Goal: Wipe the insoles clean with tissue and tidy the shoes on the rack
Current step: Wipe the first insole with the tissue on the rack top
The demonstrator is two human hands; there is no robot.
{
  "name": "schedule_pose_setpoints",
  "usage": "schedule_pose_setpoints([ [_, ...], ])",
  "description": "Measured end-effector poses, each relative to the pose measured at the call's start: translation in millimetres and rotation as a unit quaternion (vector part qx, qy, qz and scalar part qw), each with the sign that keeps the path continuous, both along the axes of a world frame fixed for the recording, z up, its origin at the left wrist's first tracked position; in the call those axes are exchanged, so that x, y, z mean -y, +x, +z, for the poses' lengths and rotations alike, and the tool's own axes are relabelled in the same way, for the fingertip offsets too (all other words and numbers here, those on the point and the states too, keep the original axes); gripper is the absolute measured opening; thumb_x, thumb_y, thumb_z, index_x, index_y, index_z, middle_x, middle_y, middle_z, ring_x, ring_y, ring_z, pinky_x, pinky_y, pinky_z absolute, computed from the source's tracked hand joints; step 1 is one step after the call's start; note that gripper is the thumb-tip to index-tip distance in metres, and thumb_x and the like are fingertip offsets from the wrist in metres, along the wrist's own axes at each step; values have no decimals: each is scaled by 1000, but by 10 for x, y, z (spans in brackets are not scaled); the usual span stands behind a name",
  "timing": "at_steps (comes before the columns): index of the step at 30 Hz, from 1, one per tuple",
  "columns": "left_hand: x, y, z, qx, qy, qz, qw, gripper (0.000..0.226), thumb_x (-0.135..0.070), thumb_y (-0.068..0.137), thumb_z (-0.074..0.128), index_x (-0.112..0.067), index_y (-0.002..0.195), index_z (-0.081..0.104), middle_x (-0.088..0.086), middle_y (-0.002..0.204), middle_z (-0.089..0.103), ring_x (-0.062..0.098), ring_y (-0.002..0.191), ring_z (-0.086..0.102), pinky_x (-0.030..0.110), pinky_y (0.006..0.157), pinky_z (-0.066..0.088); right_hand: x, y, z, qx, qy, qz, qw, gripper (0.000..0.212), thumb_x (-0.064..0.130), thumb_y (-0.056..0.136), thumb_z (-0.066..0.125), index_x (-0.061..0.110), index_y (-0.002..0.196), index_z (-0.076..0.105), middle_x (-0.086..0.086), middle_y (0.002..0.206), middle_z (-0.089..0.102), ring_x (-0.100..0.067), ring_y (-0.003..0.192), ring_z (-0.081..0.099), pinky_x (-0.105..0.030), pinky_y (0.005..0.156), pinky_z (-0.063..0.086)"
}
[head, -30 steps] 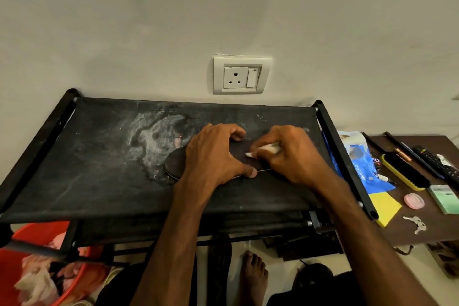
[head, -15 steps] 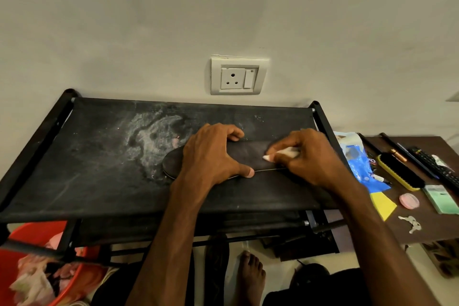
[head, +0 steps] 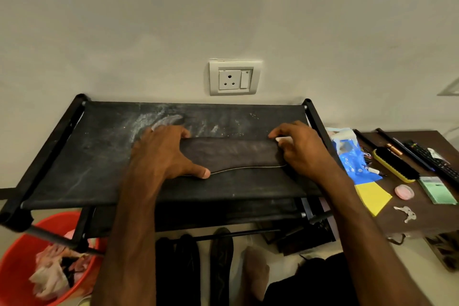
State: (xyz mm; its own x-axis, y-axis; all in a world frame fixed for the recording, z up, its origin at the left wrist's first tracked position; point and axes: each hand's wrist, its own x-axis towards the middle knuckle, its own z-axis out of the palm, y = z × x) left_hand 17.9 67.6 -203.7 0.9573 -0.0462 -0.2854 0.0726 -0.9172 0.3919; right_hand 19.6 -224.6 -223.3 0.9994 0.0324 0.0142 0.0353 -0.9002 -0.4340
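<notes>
A dark insole (head: 236, 154) lies flat on the black fabric top of the shoe rack (head: 82, 154). My left hand (head: 164, 154) presses down on the insole's left end, fingers spread over its far edge and thumb at its near edge. My right hand (head: 301, 148) sits at the insole's right end and pinches a small white tissue (head: 283, 139) against it. Most of the tissue is hidden under my fingers. Dark shoes (head: 221, 263) stand on the floor under the rack.
White dust marks the rack top at the back left. A red tub (head: 17, 278) of crumpled tissues sits at the lower left. A brown table (head: 422, 221) on the right carries a blue bag (head: 352, 156), yellow cloth, brush, remote and keys. A wall socket (head: 234, 78) is above.
My right hand has slid the tissue rightwards along the insole, from its middle to its right end. My left hand has stayed pressing on the left end.
</notes>
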Motion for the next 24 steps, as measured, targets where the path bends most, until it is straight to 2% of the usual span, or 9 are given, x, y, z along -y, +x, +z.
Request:
schedule_pose_setpoints([
  [5,7,-3,-31,16,-24,21,999,114,-82,8,73,-47,114,52,-1,136,57,29,130,49,54,109,41,-33,-137,66,-41,-17,28,999,37,23,95,70,22,131,68,-6,126,65,-23,119,59,-33,104,44],
  [8,35,-13,-20,17,-49,31,998,103,-63,29,94,-47,121,51,5,145,44,36,136,38,60,112,35,21,-220,142,-39,15,5,999,27,26,89,77,20,115,75,3,106,70,-16,105,64,-21,87,42],
  [11,38,-18,-12,72,-46,48,995,108,-49,46,98,-40,138,44,12,150,39,38,140,34,58,114,33,84,-310,211,-14,52,-35,998,12,28,85,80,23,96,78,4,91,71,-12,88,61,-17,67,38],
  [13,58,-44,1,106,-58,73,990,114,-44,56,97,-29,150,34,16,155,32,38,143,30,55,116,32,88,-397,267,4,65,-47,997,10,28,85,80,21,92,78,5,86,70,-12,85,61,-14,63,37],
  [16,179,-210,52,164,-134,122,970,105,-39,67,92,-19,151,33,13,154,34,32,141,35,48,115,35,57,-588,311,13,131,-83,988,10,26,84,80,18,90,78,4,80,70,-9,75,61,-14,65,41],
  [18,337,-367,66,201,-229,156,940,87,-39,73,88,-18,145,42,5,144,49,24,127,53,44,106,46,-8,-750,321,14,217,-116,969,14,28,82,81,16,88,77,3,76,71,-7,65,61,-23,65,46],
  [20,509,-568,120,180,-359,176,899,66,-36,80,83,-11,134,56,2,126,66,15,99,68,35,90,56,-111,-978,344,18,285,-141,948,14,28,82,81,16,87,77,3,73,71,-6,60,60,-24,58,47],
  [22,647,-804,204,134,-459,153,865,40,-28,86,79,-7,119,68,5,103,76,10,77,72,29,75,58,-246,-1249,401,1,354,-143,924,9,18,89,76,9,91,74,-3,70,68,-7,51,56,-21,47,46],
  [24,709,-1061,274,122,-495,112,853,20,-18,90,75,-9,107,76,5,89,78,10,71,71,27,69,56,-350,-1522,463,-25,415,-135,899,9,8,93,71,0,96,69,-9,69,63,-8,47,54,-20,43,46],
])
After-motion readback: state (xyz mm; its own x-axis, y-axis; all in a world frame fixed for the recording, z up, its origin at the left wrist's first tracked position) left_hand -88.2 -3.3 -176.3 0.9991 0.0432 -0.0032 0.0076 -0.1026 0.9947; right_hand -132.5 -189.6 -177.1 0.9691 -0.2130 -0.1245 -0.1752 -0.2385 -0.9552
